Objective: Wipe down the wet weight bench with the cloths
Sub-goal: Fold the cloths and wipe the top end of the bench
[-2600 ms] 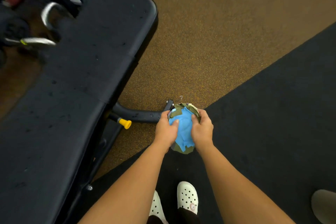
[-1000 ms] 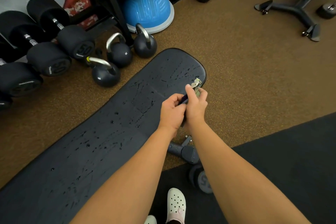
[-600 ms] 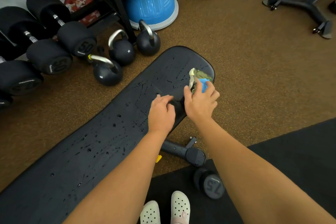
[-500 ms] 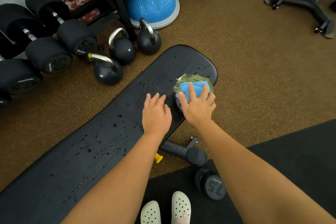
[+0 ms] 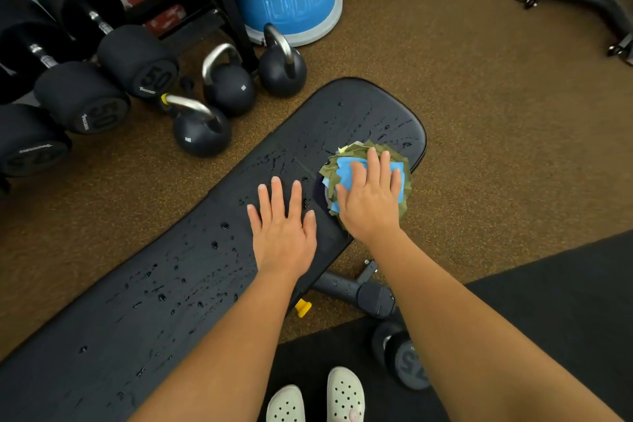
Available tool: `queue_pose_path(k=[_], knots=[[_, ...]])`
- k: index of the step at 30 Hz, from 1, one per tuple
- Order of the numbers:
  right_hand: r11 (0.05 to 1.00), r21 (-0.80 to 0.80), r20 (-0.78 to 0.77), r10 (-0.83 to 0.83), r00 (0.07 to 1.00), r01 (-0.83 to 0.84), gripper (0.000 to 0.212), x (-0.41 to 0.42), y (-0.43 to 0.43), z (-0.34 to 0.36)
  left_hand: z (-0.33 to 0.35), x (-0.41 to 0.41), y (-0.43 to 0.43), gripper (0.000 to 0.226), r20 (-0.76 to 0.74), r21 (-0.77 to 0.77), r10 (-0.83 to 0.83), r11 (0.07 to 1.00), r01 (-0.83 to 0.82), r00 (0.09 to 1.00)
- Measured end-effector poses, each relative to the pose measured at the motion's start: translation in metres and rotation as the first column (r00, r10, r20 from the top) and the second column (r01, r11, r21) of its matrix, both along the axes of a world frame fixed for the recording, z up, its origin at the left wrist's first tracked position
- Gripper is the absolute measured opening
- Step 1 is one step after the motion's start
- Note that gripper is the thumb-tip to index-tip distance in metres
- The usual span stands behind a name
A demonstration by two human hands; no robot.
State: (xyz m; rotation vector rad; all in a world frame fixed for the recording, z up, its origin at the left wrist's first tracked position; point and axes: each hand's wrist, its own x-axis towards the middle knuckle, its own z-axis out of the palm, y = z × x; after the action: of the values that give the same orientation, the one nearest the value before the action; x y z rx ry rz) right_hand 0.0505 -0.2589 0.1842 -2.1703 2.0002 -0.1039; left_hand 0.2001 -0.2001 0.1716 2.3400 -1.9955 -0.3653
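A person's right hand (image 5: 371,197) presses a stack of cloths (image 5: 346,169) flat-fingered onto the far end of the weight bench (image 5: 164,301), the empty left hand (image 5: 282,229) splayed beside it, with droplets beading the pad and wiping barely begun.

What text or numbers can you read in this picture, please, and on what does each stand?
"50": upper dumbbell.
"50": lower dumbbell.
Too blurred or small to read: the number on the dumbbell by the shoes, the kettlebells' marks, and the dumbbells' brand prints.
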Motion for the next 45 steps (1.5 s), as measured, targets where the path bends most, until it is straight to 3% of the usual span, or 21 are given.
queue_pose_path(k=[3,9,14,20,25,31,37,39,43,45], knots=[[0.996,-0.043,-0.084,0.078,0.993,-0.081,0.061,-0.017,0.003,-0.003,-0.004,-0.002,0.000,0.062,0.023,-0.003,0.010,1.000,-0.010,1.000],[0.995,0.070,-0.213,-0.057,0.975,0.074,0.069,-0.003,-0.038,0.006,-0.006,-0.003,-0.002,0.063,0.024,-0.021,0.022,1.000,-0.021,0.999],[0.984,0.005,-0.162,0.177,0.971,-0.179,0.067,-0.008,-0.027,0.004,-0.004,-0.006,-0.009,0.066,-0.020,-0.031,0.049,0.998,-0.050,0.999],[1.000,0.013,-0.192,-0.022,0.981,0.025,0.070,-0.011,-0.056,0.016,-0.004,-0.001,-0.028,0.065,-0.010,-0.052,0.025,0.998,-0.025,1.000],[0.986,-0.091,-0.106,0.128,0.986,-0.137,0.066,-0.016,-0.038,0.002,-0.005,-0.002,-0.027,0.065,0.014,-0.057,0.025,0.998,-0.024,1.000],[0.988,-0.036,-0.131,-0.153,0.979,0.150,0.074,-0.014,-0.064,0.001,-0.004,-0.002,-0.026,0.064,0.019,-0.055,0.030,0.998,-0.029,0.999],[0.982,-0.035,-0.119,0.182,0.976,-0.187,0.072,-0.015,-0.038,-0.002,-0.003,-0.001,-0.026,0.064,0.015,-0.072,0.031,0.997,-0.030,0.999],[0.990,-0.030,-0.145,0.131,0.981,-0.136,0.075,-0.037,-0.037,-0.004,-0.003,-0.001,-0.027,0.065,0.016,-0.071,0.032,0.997,-0.031,0.999],[0.981,0.002,-0.164,-0.189,0.968,0.192,0.075,-0.024,-0.077,0.002,-0.004,-0.001,-0.027,0.064,0.009,-0.066,0.032,0.997,-0.032,0.999],[0.979,0.032,-0.169,-0.192,0.967,0.200,0.074,-0.002,-0.086,0.004,-0.005,-0.001,-0.027,0.064,0.005,-0.067,0.036,0.997,-0.035,0.999]])
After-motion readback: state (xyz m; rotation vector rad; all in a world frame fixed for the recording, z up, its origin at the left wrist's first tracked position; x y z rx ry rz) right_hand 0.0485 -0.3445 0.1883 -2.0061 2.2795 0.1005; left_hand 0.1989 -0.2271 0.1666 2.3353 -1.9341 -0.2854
